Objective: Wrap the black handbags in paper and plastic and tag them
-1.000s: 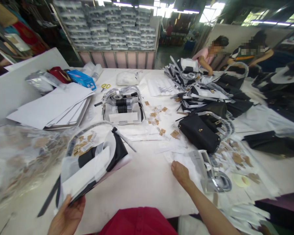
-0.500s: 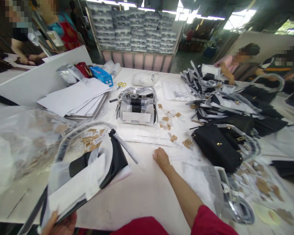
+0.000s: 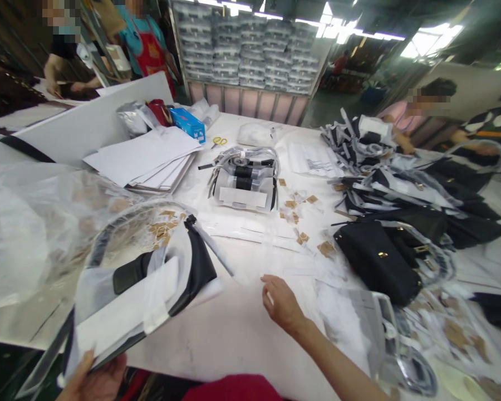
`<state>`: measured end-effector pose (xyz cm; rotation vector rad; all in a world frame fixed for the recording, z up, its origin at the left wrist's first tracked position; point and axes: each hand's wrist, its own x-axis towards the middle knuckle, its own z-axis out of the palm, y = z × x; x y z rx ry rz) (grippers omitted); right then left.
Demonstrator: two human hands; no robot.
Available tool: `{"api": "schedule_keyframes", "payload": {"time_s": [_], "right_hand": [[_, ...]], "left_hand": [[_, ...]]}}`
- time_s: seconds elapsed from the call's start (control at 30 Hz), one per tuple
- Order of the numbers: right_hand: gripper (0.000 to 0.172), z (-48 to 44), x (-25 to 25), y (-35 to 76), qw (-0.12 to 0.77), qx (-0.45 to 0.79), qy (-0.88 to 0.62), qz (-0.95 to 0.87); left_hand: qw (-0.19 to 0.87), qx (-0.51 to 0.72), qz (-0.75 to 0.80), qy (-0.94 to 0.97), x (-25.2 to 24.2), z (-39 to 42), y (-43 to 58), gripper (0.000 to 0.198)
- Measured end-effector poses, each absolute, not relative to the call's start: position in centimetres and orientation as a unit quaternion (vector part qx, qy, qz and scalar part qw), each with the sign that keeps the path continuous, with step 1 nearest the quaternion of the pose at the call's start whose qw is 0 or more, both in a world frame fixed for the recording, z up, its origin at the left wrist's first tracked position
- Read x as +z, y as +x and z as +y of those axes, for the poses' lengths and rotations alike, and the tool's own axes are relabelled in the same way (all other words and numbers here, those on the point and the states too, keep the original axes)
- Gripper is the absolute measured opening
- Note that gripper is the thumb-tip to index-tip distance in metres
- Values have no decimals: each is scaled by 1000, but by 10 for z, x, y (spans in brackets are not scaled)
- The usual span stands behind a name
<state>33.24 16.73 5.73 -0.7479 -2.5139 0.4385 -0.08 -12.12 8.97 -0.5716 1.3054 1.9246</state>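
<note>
In my left hand (image 3: 98, 376) is the lower left end of a black handbag (image 3: 198, 262), tilted on the near left of the table. White wrapping paper (image 3: 125, 312) covers much of it, and its looped handle (image 3: 98, 242) has a clear plastic cover. My right hand (image 3: 281, 303) is held over the table to the right of this bag, apart from it. Its fingers are curled together; whatever they hold, if anything, I cannot make out. Beyond both hands stands another wrapped handbag (image 3: 244, 186).
Black handbags (image 3: 378, 262) pile up along the right, near a co-worker's hand (image 3: 404, 145). Brown tags (image 3: 303, 238) lie scattered mid-table. White sheets (image 3: 146, 159), a blue box (image 3: 187, 123) and yellow scissors (image 3: 220, 141) are at the back left. Clear plastic (image 3: 25, 239) covers the left side.
My right hand has come nearer to me, and its fingers are less tightly curled. The left hand keeps its grip on the handbag. The whole view has shifted slightly.
</note>
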Motion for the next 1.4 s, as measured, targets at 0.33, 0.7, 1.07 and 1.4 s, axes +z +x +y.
{"api": "schedule_keyframes", "payload": {"time_s": [0.33,0.7,1.07,1.4], "right_hand": [[44,41,9,358,184,237,-258,-918],[47,14,9,370,124,295,-244,-915],[10,7,49,361,76,414,-222,-879],[20,178,111,307,188,324,-484,-791]], "left_hand": [[373,738,510,-235,131,-50,36,36],[531,658,497,-196,68,12,141,14],[543,602,576,-104,35,29,188,30],[540,583,594,-130,44,24,193,36]]}}
